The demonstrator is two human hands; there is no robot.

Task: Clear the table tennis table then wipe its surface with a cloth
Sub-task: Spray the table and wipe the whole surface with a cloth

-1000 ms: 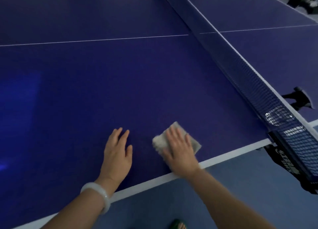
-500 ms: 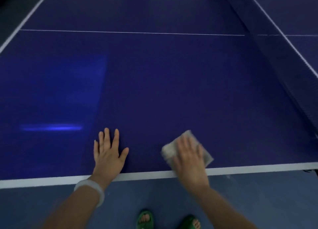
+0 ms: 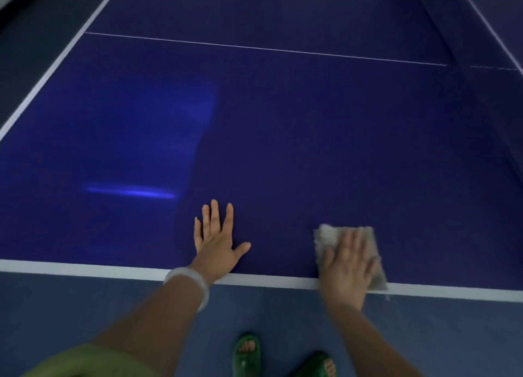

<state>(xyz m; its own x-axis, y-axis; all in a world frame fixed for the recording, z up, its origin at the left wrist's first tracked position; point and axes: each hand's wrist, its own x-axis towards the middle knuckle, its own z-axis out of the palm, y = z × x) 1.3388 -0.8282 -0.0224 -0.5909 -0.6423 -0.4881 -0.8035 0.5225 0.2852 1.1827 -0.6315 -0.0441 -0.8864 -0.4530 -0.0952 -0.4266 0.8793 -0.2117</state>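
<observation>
The dark blue table tennis table (image 3: 283, 138) fills the view, its white near edge line running just in front of me. My right hand (image 3: 346, 266) presses flat on a folded grey-white cloth (image 3: 328, 236) at the near edge of the table, the cloth's lower corner reaching over the white line. My left hand (image 3: 216, 242) lies flat on the bare surface to the left of the cloth, fingers spread, holding nothing. A pale bangle sits on my left wrist.
The net (image 3: 486, 73) runs along the right side of the table. A thin white centre line (image 3: 254, 48) crosses the far surface. Blue floor (image 3: 85, 306) lies below the near edge, where my feet in green sandals (image 3: 246, 354) stand.
The view has swung left, so the net has slid toward the right edge. My right hand has drawn the cloth closer to the near edge. My left hand stays flat on the table.
</observation>
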